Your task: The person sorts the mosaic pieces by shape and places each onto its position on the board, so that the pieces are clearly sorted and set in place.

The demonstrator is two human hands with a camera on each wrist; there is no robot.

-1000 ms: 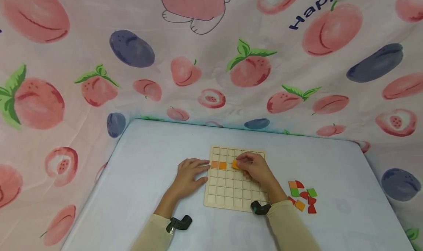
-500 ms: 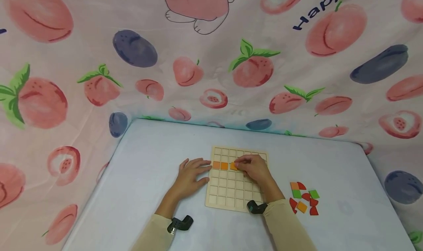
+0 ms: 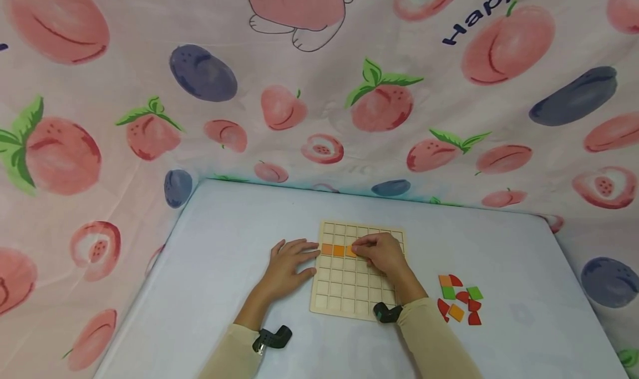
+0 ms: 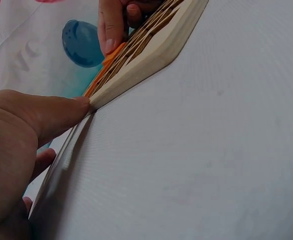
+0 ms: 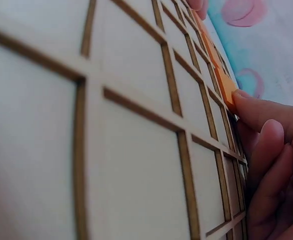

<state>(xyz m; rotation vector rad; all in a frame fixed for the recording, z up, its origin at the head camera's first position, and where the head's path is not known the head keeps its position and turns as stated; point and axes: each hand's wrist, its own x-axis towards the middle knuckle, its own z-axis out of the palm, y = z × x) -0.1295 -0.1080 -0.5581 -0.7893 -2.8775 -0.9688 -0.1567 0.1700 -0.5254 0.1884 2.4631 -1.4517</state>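
Note:
A pale wooden grid board (image 3: 344,290) lies flat on the white table. Two orange square tiles sit side by side in one row at its left edge, the nearer to the middle being a brighter orange tile (image 3: 339,251). Just right of them my right hand (image 3: 384,254) pinches a third orange tile (image 5: 227,90) between thumb and fingers, over the neighbouring cell. In the right wrist view that tile looks slightly raised at the thumb side. My left hand (image 3: 288,268) has its fingers spread, and its fingertips and thumb (image 4: 61,112) touch the board's left edge.
Loose tiles lie right of the board: a green tile (image 3: 474,293), an orange tile (image 3: 456,312), several red curved pieces and others. Each wrist bears a black camera, one on the left (image 3: 274,337). A fruit-print cloth (image 3: 299,107) hangs behind the table.
My right hand has moved slightly left along the row, bringing the pinched orange tile close against the two placed ones. My left hand stays at the board's edge.

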